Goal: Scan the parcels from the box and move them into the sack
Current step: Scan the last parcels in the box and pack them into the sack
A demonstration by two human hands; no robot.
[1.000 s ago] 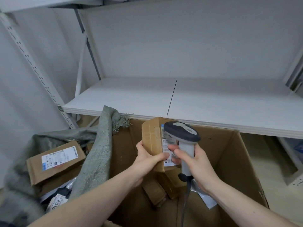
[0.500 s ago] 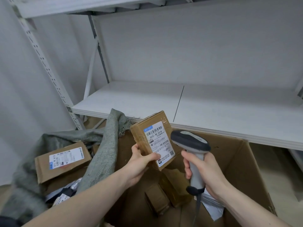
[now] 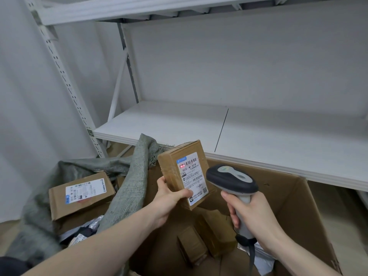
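My left hand (image 3: 169, 198) grips a small brown cardboard parcel (image 3: 171, 166) by its lower end and holds it upright above the open cardboard box (image 3: 294, 208). The parcel's white label faces me, and a red scan line glows on its top barcode. Just right of the parcel, my right hand (image 3: 251, 216) grips the handle of a grey and black barcode scanner (image 3: 231, 179), head aimed at the label. Inside the box lie several small brown parcels (image 3: 201, 238) and a grey mailer. The grey woven sack (image 3: 131, 188) hangs open at the left, with a labelled brown parcel (image 3: 79, 196) inside.
A white metal shelf (image 3: 239, 126) runs just behind and above the box, its front edge close to the raised parcel. A perforated shelf upright (image 3: 65, 76) stands at the left against a pale wall. The scanner's cable hangs down into the box.
The parcel has been turned so its label faces me and lifted clear of the scanner. The scanner drew back to the right, and a red scan line now shows on the barcode.
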